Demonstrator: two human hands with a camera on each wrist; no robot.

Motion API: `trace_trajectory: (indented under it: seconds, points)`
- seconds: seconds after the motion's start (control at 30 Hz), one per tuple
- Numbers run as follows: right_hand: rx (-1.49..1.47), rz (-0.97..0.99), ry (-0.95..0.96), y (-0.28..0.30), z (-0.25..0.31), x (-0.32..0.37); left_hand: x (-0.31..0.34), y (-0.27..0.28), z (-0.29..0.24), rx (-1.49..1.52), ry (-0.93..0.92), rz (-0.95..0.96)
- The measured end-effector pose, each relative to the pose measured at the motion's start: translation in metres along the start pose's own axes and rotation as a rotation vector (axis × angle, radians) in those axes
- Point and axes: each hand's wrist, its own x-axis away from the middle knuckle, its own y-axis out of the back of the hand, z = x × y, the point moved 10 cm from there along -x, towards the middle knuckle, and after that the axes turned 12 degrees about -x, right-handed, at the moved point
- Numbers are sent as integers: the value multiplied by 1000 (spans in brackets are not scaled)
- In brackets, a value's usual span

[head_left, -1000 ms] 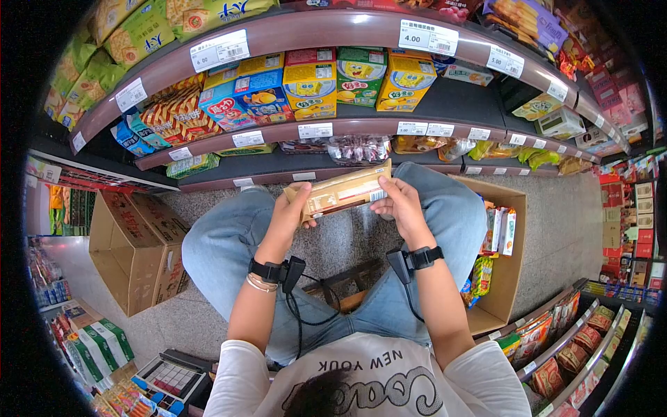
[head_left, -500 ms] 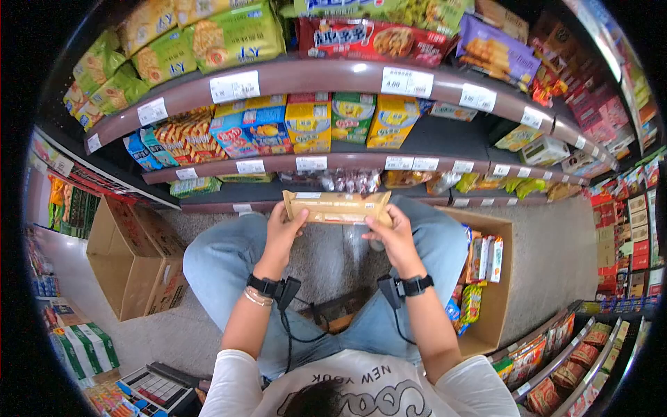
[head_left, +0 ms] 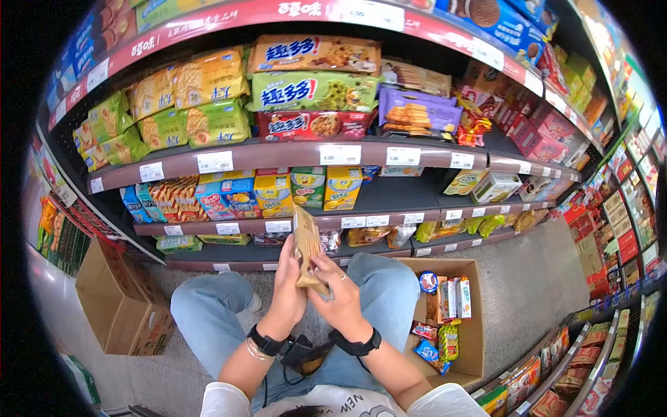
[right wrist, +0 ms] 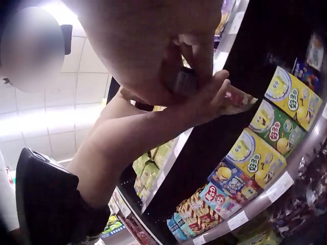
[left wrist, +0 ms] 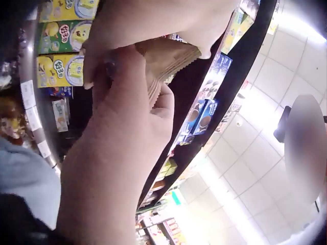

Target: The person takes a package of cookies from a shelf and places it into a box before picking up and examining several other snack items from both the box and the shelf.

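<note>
A tan, crimp-ended snack packet (head_left: 307,244) stands nearly upright between both hands in the head view, above the lap. The left hand (head_left: 287,281) grips it along its left side. At its lower right, the right hand (head_left: 338,292) has bent fingers around the bottom end. In the left wrist view the packet's crimped end (left wrist: 173,61) shows between the two hands, the right hand (left wrist: 122,107) reaching in from below. The right wrist view shows the packet's other end (right wrist: 240,100) past the left hand's fingers (right wrist: 218,92).
Shelves of packaged biscuits face the person, with yellow and green boxes (head_left: 342,188) on a lower level and flat packets (head_left: 314,90) above. An open carton (head_left: 475,333) holding several snacks stands at the right, another carton (head_left: 104,306) at the left. More shelving is at the lower right.
The packet has turned from level to nearly upright and moved left. The right hand has come across beside the left. The head view has tilted up, showing more upper shelves.
</note>
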Motion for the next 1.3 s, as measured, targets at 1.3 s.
trace_trajectory:
  seconds: [1.3]
  points:
    - [394,-270,27,317,-37,-302,-215,-288,-168,-1631,-931,-215]
